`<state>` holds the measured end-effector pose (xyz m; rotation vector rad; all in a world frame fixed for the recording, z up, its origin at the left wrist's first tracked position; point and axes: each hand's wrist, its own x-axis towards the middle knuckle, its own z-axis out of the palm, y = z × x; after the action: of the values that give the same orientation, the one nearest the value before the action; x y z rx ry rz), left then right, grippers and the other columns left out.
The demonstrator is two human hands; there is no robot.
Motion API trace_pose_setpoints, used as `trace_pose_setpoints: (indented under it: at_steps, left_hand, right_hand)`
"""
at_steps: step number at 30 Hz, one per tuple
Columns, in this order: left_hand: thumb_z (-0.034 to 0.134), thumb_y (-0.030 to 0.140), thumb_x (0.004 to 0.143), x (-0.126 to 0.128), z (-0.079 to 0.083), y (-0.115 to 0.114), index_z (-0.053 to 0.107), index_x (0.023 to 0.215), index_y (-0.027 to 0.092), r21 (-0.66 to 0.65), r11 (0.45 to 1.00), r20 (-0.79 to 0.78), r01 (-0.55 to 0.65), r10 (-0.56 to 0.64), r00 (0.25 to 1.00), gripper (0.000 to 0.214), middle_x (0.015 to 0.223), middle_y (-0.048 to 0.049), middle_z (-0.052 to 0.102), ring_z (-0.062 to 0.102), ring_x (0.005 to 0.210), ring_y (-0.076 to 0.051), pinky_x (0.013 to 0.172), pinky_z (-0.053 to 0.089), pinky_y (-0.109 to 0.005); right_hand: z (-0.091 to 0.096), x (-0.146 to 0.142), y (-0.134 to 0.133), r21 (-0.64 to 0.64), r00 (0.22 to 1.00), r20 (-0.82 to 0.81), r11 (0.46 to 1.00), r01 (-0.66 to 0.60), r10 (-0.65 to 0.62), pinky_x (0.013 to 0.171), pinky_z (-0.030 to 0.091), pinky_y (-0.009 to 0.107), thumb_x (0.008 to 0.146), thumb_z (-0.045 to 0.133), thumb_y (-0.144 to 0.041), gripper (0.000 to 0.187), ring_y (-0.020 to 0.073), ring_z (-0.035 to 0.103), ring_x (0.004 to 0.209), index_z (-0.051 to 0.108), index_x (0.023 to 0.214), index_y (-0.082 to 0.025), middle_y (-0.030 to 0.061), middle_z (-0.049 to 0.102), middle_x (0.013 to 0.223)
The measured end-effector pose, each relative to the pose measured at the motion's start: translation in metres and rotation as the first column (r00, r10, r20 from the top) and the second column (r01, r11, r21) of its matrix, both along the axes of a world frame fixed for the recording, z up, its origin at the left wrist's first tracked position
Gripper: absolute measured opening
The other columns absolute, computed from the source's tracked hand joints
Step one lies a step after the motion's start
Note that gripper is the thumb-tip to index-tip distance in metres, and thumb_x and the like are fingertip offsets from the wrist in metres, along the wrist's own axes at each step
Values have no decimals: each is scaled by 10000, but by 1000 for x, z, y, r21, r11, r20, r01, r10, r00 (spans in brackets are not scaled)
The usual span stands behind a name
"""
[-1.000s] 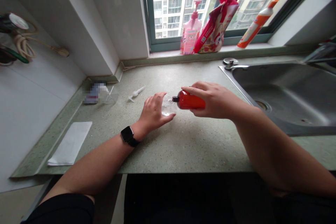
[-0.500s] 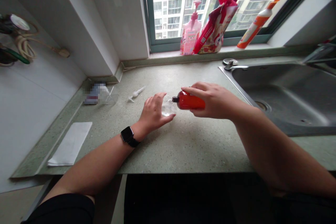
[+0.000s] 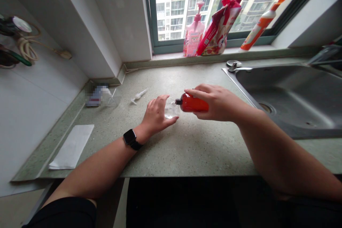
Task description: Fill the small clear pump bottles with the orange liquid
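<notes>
My left hand point(image 3: 157, 112) wraps a clear plastic bottle point(image 3: 169, 111) lying on its side, just above the speckled green countertop point(image 3: 187, 153). My right hand point(image 3: 216, 103) grips a red bottle point(image 3: 192, 103) held level from the other side. The red bottle's black threaded neck point(image 3: 179, 101) points at the clear bottle's mouth, touching it or very close. The exact join is too small to tell. A black smartwatch point(image 3: 130, 137) sits on my left wrist.
A white pump head point(image 3: 139, 95) and a folded white paper point(image 3: 71, 146) lie on the counter. A steel sink point(image 3: 288, 99) is at right. A pink pump bottle point(image 3: 193, 34), red pouch point(image 3: 217, 30) and orange-capped tube point(image 3: 259, 25) stand on the windowsill.
Both hands and bottles hold the same position. Only the camera view has shifted slightly.
</notes>
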<state>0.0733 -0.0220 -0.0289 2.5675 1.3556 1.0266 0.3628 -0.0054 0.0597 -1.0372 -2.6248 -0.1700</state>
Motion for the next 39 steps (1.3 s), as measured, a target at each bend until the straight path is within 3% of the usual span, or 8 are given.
trace_pose_setpoints:
  at_steps: [39]
  left_hand:
    - [816,552,918,0,0,0,414,1564,196,3,1000,-9,-2,2,1000,840,1512,-210,631,624,1403,-397,1192,495,-594]
  right_hand:
    - [0,1,0,12,1000,1,1000,2,-2,926,580,454,862,776,-388,728,311,736,1040,619,1565,-283,143,745,1345]
